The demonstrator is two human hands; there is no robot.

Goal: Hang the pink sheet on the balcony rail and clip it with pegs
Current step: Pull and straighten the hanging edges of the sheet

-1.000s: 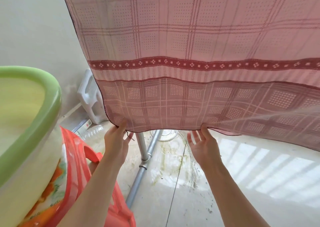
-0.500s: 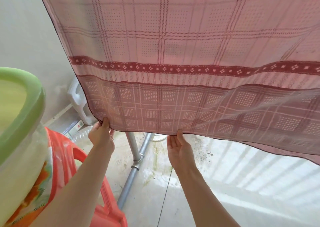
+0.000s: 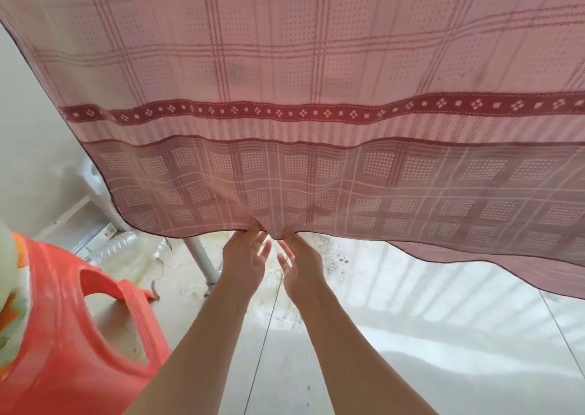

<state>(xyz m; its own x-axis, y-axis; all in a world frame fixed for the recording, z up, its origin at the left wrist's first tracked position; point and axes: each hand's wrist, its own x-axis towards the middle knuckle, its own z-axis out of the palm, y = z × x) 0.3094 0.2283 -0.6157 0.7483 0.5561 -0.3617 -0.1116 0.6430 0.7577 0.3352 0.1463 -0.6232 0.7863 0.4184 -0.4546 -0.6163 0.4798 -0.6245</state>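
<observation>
The pink sheet [image 3: 285,66] with a dark red patterned border hangs down from above and fills the upper half of the view. Its top edge and whatever holds it up are out of sight. My left hand [image 3: 245,258] and my right hand [image 3: 300,262] are side by side at the sheet's bottom hem. Each pinches the hem between thumb and fingers, and the cloth bunches slightly between them. No pegs are in view.
A red plastic stool [image 3: 72,329] stands at the lower left with a tub's edge [image 3: 6,256] on it. A grey metal pole [image 3: 202,259] rises from the tiled floor [image 3: 411,335] behind the hem. A white wall [image 3: 25,145] is on the left.
My hands have moved together along the hem, from a wide grip to almost touching. The view has shifted right, and the green tub has slid nearly out of frame.
</observation>
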